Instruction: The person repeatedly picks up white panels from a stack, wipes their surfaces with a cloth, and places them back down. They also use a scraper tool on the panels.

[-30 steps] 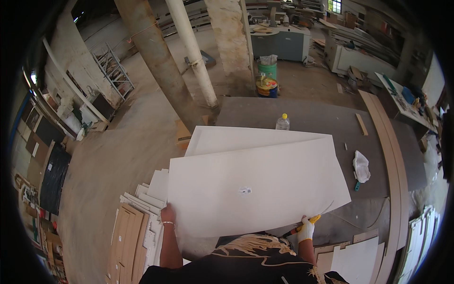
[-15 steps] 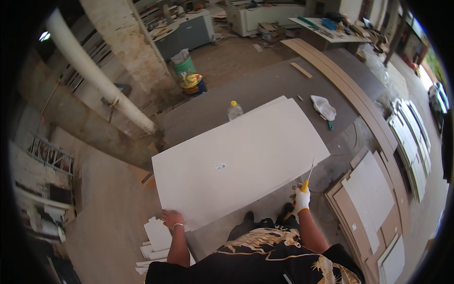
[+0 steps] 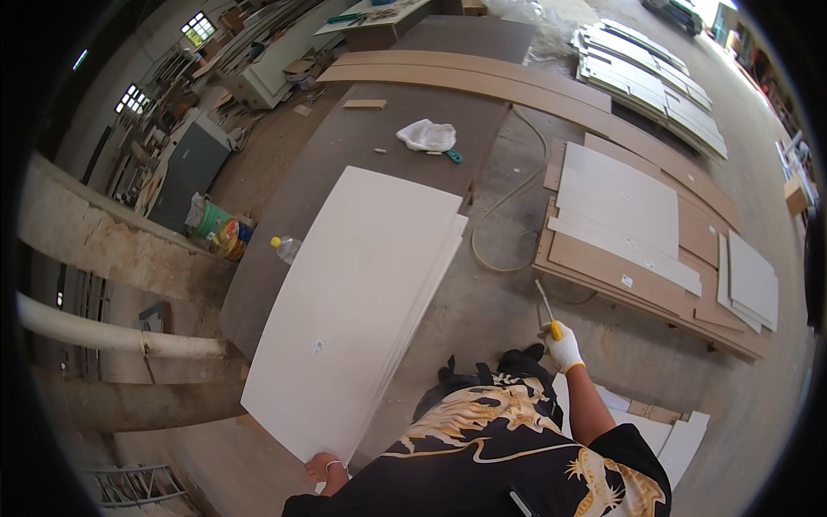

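Panels (image 3: 366, 276), white and stacked, lie at left on the dark table (image 3: 362, 133); left hand (image 3: 324, 467) touches their near end, finger spread unclear; gloved right hand (image 3: 564, 349) grips a yellow-handled tool (image 3: 556, 330)

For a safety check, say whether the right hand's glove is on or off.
On: the white glove covers the back of the right hand.

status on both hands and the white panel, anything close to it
Right hand gloved, gripping yellow-handled tool. Left hand at near end of top white panel, grip unclear. Yellow-capped bottle close by panel's left edge.
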{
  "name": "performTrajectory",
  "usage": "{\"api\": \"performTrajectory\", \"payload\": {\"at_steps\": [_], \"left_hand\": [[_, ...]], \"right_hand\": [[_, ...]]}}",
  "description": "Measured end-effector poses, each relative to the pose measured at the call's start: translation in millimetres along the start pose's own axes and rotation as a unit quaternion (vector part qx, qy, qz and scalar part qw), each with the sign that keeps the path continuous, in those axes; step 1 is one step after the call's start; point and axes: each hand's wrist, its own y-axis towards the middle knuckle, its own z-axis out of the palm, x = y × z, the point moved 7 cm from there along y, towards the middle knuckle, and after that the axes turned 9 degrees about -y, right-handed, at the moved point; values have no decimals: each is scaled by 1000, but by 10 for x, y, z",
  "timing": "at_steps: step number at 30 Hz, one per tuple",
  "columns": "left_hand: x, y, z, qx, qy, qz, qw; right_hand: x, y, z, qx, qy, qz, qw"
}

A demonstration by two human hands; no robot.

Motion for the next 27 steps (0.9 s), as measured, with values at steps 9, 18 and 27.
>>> {"api": "performTrajectory", "payload": {"at_steps": [9, 18, 27], "left_hand": [[-2771, -2767, -884, 39, -225, 553, 801], [-3552, -8286, -1166, 691, -54, 628, 354], [-2934, -9979, -1051, 599, 140, 724, 312]], "right_hand": [[-793, -298, -840, 202, -358, 61, 910], [-458, -434, -1748, 83, -218, 60, 971], [-1997, -1220, -2034, -197, 172, 374, 890]]}}
